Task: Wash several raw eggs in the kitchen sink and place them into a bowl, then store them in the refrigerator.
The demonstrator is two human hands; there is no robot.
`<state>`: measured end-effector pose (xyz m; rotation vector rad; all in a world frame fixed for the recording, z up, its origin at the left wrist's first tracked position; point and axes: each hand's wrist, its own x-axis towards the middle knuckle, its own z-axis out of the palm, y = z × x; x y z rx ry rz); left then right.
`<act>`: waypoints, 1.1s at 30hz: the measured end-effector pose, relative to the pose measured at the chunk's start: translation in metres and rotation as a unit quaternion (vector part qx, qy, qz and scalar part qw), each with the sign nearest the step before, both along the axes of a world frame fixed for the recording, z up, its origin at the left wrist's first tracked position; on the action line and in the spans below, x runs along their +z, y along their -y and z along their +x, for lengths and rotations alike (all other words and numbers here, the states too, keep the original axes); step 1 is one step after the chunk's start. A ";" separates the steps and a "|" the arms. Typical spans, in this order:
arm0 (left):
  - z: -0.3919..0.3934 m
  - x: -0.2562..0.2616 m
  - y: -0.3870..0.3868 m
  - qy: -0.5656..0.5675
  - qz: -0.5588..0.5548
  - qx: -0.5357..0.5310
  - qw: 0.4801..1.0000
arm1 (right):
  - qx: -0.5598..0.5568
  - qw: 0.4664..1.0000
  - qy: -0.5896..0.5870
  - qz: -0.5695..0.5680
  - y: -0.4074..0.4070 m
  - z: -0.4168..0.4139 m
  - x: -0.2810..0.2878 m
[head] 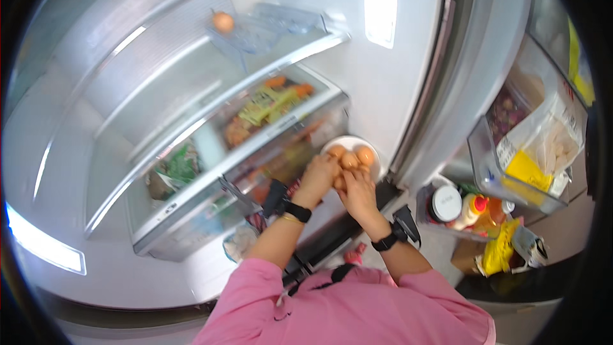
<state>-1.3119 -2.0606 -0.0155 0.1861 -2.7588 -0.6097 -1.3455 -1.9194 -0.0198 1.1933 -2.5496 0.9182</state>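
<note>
Several brown eggs (350,160) lie in a round white bowl (378,158) at the fridge's lower right corner. My left hand (322,176) reaches over the bowl's left side, its fingertips against the eggs. Beside it, my right hand (358,194) has its fingers bent over the eggs at the near side. The fingers hide part of the bowl, so whether either hand grips an egg is not clear. One more brown egg (223,22) rests at the left end of a clear bluish plastic egg rack (287,19) on the glass shelf.
Below the shelf, a clear drawer (239,163) holds packaged food (268,103) and a green bag (181,165). The open fridge door at right carries a bin (483,172) of bagged food, with a white-lidded jar (447,202) and a squeeze bottle (471,212) lower down.
</note>
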 end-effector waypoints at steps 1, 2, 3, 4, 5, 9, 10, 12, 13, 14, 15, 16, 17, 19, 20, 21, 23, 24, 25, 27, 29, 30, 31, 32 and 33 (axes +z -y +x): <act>0.003 0.006 -0.007 -0.025 -0.021 0.000 0.999 | 0.002 1.000 -0.005 0.008 -0.003 -0.003 -0.001; 0.006 0.009 -0.010 -0.033 -0.030 0.005 0.999 | 0.007 1.000 -0.013 -0.002 -0.004 -0.003 0.001; 0.008 0.013 -0.012 -0.038 -0.026 0.025 0.999 | 0.022 1.000 0.002 0.001 -0.005 -0.004 0.003; 0.010 0.016 -0.012 -0.043 -0.019 0.045 0.998 | 0.036 0.999 0.018 0.006 -0.005 -0.005 0.004; 0.014 0.018 -0.011 -0.048 -0.023 0.050 0.997 | 0.042 0.999 0.012 0.003 -0.005 -0.006 0.005; 0.038 0.054 -0.016 -0.101 0.116 0.047 0.987 | 0.041 0.996 0.044 -0.073 -0.005 -0.002 0.010; 0.048 0.068 -0.017 -0.147 0.127 0.041 0.980 | 0.033 0.988 0.058 -0.137 -0.003 0.002 0.015; 0.065 0.112 -0.019 -0.163 0.190 0.035 0.967 | 0.049 0.975 0.079 -0.201 -0.002 0.015 0.051; 0.077 0.137 -0.023 -0.171 0.256 0.029 0.951 | 0.062 0.957 0.107 -0.261 -0.006 0.025 0.072; 0.088 0.166 -0.028 -0.157 0.309 0.058 0.936 | 0.060 0.957 0.108 -0.261 -0.006 0.030 0.091; 0.095 0.188 -0.024 -0.140 0.362 0.090 0.917 | 0.098 0.930 0.168 -0.311 -0.001 0.030 0.111; 0.105 0.205 -0.013 -0.221 0.288 0.072 0.929 | 0.145 0.893 0.228 -0.361 0.006 0.036 0.139; 0.109 0.220 -0.002 -0.297 0.213 0.046 0.930 | 0.197 0.844 0.256 -0.429 0.011 0.045 0.172; 0.099 0.256 0.009 -0.310 0.197 0.062 0.928 | 0.240 0.803 0.236 -0.492 0.027 0.028 0.216; 0.093 0.271 0.017 -0.320 0.166 0.079 0.929 | 0.249 0.811 0.202 -0.490 0.039 0.016 0.233; 0.090 0.284 0.026 -0.330 0.131 0.101 0.929 | 0.258 0.807 0.230 -0.480 0.051 0.009 0.250; 0.084 0.292 0.056 -0.327 0.124 0.136 0.927 | 0.272 0.801 0.258 -0.468 0.075 -0.006 0.275; 0.072 0.291 0.068 -0.324 0.123 0.157 0.925 | 0.269 0.799 0.277 -0.461 0.086 -0.023 0.279; 0.068 0.290 0.078 -0.328 0.118 0.163 0.923 | 0.276 0.790 0.304 -0.455 0.103 -0.034 0.281; 0.059 0.292 0.093 -0.314 0.113 0.184 0.924 | 0.246 0.830 0.271 -0.421 0.122 -0.051 0.287; 0.046 0.295 0.106 -0.329 0.096 0.174 0.923 | 0.208 0.868 0.236 -0.385 0.138 -0.070 0.291; 0.039 0.297 0.114 -0.340 0.068 0.183 0.920 | 0.192 0.899 0.181 -0.348 0.150 -0.081 0.292; 0.036 0.298 0.123 -0.352 0.037 0.195 0.915 | 0.178 0.925 0.126 -0.310 0.159 -0.082 0.293; 0.032 0.299 0.132 -0.354 0.033 0.200 0.913 | 0.184 0.924 0.126 -0.311 0.167 -0.082 0.292; 0.026 0.301 0.137 -0.371 -0.011 0.216 0.903 | 0.176 0.932 0.110 -0.296 0.173 -0.082 0.293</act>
